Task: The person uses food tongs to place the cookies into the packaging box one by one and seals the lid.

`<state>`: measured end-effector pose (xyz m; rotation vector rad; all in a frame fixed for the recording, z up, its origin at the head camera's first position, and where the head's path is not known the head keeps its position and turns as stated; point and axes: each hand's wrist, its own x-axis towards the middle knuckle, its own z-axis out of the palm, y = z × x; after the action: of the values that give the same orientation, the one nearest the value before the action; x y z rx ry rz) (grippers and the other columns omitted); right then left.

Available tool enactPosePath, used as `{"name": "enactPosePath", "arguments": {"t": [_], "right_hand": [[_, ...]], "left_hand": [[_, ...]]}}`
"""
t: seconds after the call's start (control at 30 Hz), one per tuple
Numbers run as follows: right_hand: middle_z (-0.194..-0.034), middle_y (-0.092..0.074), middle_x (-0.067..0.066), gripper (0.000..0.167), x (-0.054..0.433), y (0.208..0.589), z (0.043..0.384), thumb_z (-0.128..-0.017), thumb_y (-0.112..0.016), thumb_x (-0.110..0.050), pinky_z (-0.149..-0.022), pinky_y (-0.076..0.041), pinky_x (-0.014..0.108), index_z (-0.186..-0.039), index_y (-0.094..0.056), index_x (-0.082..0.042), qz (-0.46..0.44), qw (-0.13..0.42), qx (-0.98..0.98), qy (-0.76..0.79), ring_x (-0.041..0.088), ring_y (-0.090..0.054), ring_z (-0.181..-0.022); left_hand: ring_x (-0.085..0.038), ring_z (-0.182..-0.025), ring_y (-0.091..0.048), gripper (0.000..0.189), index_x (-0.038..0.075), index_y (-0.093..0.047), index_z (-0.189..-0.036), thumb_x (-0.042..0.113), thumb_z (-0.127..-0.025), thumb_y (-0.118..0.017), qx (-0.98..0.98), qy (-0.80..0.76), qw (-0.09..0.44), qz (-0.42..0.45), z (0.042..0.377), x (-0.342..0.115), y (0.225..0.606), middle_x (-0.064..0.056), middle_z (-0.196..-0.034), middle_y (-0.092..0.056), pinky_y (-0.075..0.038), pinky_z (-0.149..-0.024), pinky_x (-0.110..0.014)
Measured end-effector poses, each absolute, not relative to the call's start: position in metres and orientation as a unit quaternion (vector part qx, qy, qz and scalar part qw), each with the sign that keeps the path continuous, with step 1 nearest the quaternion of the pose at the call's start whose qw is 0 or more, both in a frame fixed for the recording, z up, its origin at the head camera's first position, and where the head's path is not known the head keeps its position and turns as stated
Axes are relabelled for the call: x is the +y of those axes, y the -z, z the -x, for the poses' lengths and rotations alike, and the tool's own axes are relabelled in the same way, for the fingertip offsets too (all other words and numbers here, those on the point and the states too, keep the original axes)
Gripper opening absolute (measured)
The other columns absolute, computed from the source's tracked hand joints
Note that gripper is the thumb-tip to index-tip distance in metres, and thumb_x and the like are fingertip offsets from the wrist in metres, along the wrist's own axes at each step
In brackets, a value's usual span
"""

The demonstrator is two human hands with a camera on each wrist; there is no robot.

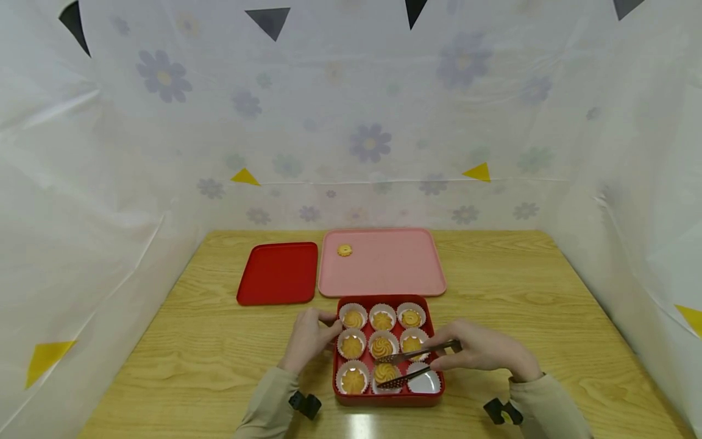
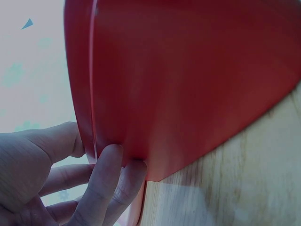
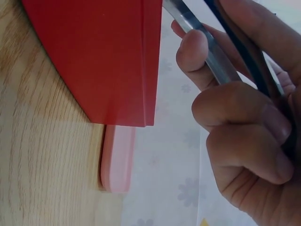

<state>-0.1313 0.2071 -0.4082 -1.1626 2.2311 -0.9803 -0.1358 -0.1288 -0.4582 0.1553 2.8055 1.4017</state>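
A red box point(image 1: 390, 400) holds rows of white paper cups with piped butter cookies in them. The front right paper cup point(image 1: 425, 381) shows only its white inside. My left hand point(image 1: 308, 339) grips the box's left side near the far corner, thumb at the rim and fingertips against the outer wall in the left wrist view. From the right, my right hand point(image 1: 476, 349) holds dark metal tongs point(image 1: 406, 355) between thumb and fingers. The spread tong arms lie either side of a swirled cookie point(image 1: 386, 373) in the front middle cup; whether they touch it, I cannot tell.
Behind the box lies a pink tray point(image 1: 389, 262) with one cookie point(image 1: 344, 250) near its far left corner. A flat red tray point(image 1: 278, 273) sits left of it. White patterned sheeting point(image 1: 351, 122) encloses the wooden table point(image 1: 510, 286) at the back and sides.
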Motion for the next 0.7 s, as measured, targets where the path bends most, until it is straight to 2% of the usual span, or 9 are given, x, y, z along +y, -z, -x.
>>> {"name": "enactPosePath", "arguments": {"t": [0.23,0.43,0.7], "right_hand": [[-0.084,-0.068,-0.012,0.037,0.2062,0.4086,0.1316,-0.095,-0.068,-0.031,-0.057,-0.036,0.015,-0.121,-0.073,-0.006,0.412,0.225,0.809,0.352,-0.004,-0.040,-0.064],[-0.075,-0.063,-0.011,0.035,0.2056,0.4093,0.1318,-0.095,-0.068,-0.031,-0.055,-0.034,0.014,-0.119,-0.073,-0.005,0.411,0.227,0.806,0.361,-0.004,-0.039,-0.061],[-0.074,-0.061,-0.011,0.035,0.2055,0.4102,0.1316,-0.095,-0.068,-0.028,-0.055,-0.035,0.014,-0.119,-0.073,-0.003,0.412,0.223,0.803,0.369,-0.004,-0.039,-0.062]], "left_hand": [[-0.018,-0.086,-0.067,0.022,0.001,-0.079,-0.102,0.012,-0.084,-0.072,0.897,-0.441,-0.002,-0.047,0.1359,-0.1287,0.4585,-0.015,-0.102,-0.078,-0.049,-0.066,-0.024],[-0.017,-0.083,-0.067,0.022,0.000,-0.079,-0.102,0.012,-0.085,-0.072,0.895,-0.443,-0.001,-0.047,0.1367,-0.1290,0.4587,-0.015,-0.102,-0.078,-0.048,-0.063,-0.022],[-0.014,-0.079,-0.067,0.023,0.000,-0.079,-0.103,0.013,-0.086,-0.071,0.893,-0.448,0.008,-0.045,0.1370,-0.1287,0.4589,-0.016,-0.102,-0.078,-0.048,-0.060,-0.021]]}}
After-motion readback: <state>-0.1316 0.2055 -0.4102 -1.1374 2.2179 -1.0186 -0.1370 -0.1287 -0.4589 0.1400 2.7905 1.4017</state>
